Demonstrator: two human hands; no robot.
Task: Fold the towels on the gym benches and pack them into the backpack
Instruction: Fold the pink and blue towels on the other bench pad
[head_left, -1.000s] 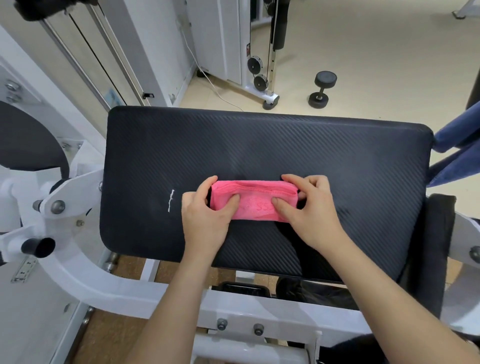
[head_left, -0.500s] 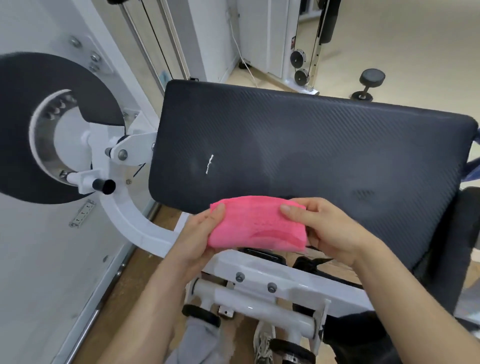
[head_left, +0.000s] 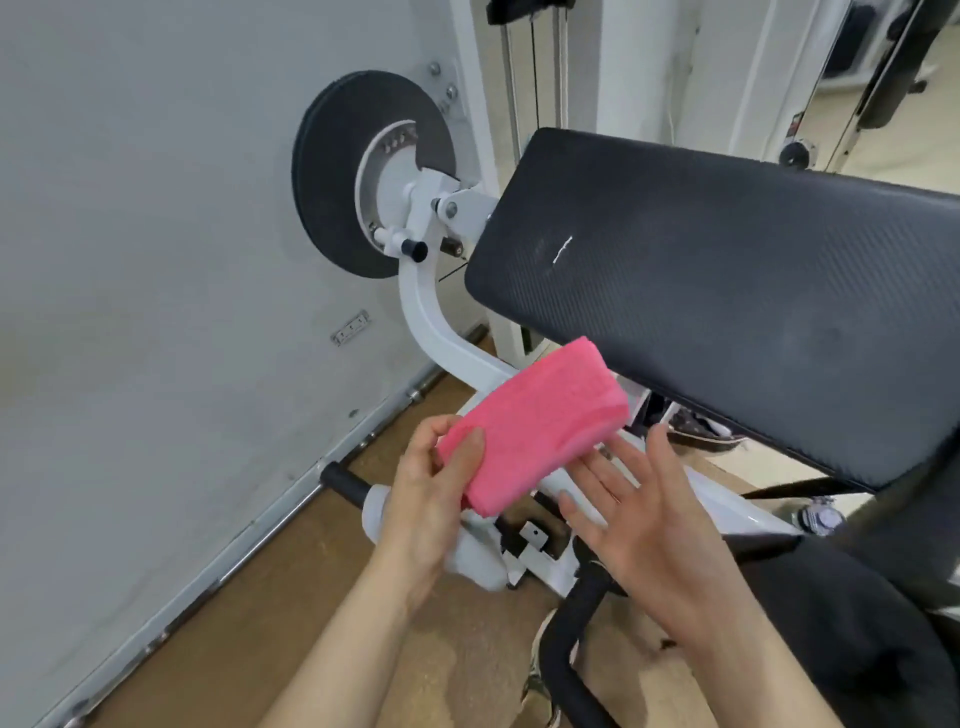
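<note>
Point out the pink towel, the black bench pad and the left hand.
pink towel (head_left: 540, 415), head view, middle of its top face
black bench pad (head_left: 727, 291), head view, centre of its surface
left hand (head_left: 428, 499), head view, middle of hand

We see the towel (head_left: 535, 421) at centre as soft, fluffy pink cloth, matt. The bench pad (head_left: 727, 291) at upper right is black, finely grained, with a dull sheen. The frame (head_left: 431, 332) beside it is smooth, glossy white-painted metal. The disc (head_left: 332, 171) left of the pad looks matt black, and the floor (head_left: 249, 597) at lower left brown and speckled.

black padded bench (head_left: 727, 301), white scuff (head_left: 562, 249), white frame (head_left: 441, 338) beneath
</note>
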